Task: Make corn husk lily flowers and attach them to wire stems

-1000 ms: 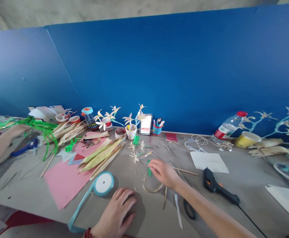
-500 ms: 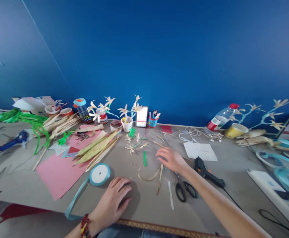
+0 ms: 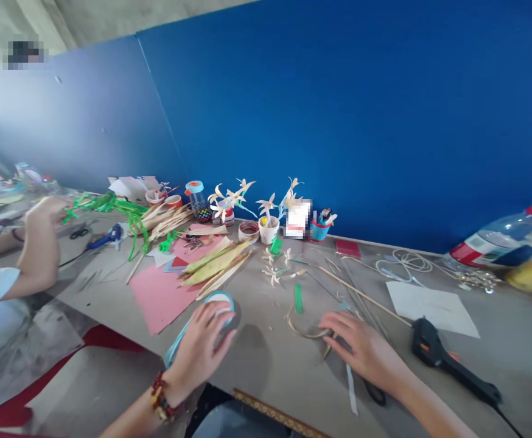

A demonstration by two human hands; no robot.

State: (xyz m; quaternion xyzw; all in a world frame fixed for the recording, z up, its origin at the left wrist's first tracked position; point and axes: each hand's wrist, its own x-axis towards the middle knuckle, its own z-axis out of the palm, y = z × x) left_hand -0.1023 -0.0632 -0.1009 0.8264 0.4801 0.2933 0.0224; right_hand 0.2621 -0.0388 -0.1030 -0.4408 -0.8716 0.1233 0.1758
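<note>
My left hand (image 3: 202,340), with a beaded bracelet (image 3: 160,396) at the wrist, is over a roll of light blue ribbon (image 3: 227,299) and partly hides it. Its thumb stands apart from the fingers, and no grip shows. Low over the table is my right hand (image 3: 361,350), fingers loosely spread, beside a curved dry husk strip (image 3: 300,332). Scissors (image 3: 376,394) lie mostly hidden under that hand, near a narrow white strip (image 3: 352,389). Small pale flowers (image 3: 275,274) and a green strip (image 3: 298,298) rest farther back.
A black glue gun (image 3: 434,347) and white paper (image 3: 433,307) lie on the right. Husks (image 3: 215,264) and pink paper (image 3: 161,298) are on the left. Cups of flowers (image 3: 269,231) stand by the blue wall (image 3: 321,109). Another person's arm (image 3: 42,243) is at far left.
The view has swung left, bringing another person into sight. My left hand has come over the ribbon roll. My right hand has drawn back nearer, over the scissors.
</note>
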